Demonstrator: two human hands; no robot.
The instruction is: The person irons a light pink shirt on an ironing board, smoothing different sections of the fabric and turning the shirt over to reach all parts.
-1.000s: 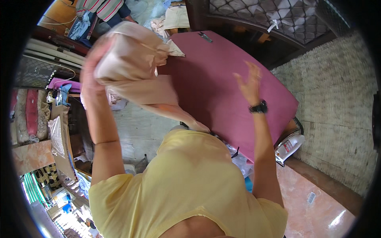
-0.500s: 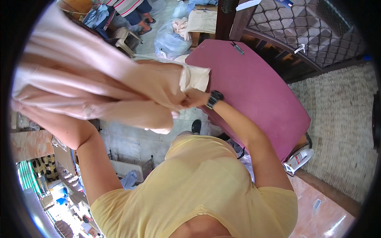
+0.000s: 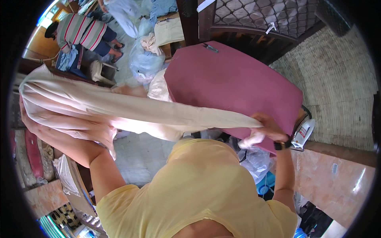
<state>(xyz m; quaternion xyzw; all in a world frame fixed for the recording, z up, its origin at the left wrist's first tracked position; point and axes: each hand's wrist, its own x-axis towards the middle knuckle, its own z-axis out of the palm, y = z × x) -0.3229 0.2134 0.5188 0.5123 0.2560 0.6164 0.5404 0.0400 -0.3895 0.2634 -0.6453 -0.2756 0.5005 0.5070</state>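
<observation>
A pale pinkish-beige garment (image 3: 151,109) is stretched across in front of me, held up off the surfaces. One long, narrow part of it, like a trouser leg or a sleeve, runs to the right. My right hand (image 3: 270,126), with a black watch (image 3: 282,143) at its wrist, has its fingers closed on that end over the mauve table's near edge. My left forearm (image 3: 59,139) reaches to the far left beneath the hanging folds. Cloth hides the left hand's fingers, but the garment's raised left end is held there.
A mauve padded table (image 3: 238,79) carries small thread snips (image 3: 210,47). An iron (image 3: 303,133) stands beyond its right end. Cream cloth (image 3: 158,88) hangs by its left edge. Plastic bags (image 3: 146,59) lie farther off. A person in a striped shirt (image 3: 81,33) bends over blue cloth.
My right hand has moved right and closer to me, drawing out the garment's narrow part, which was bunched before. My view has shifted, bringing the other person fully into sight.
</observation>
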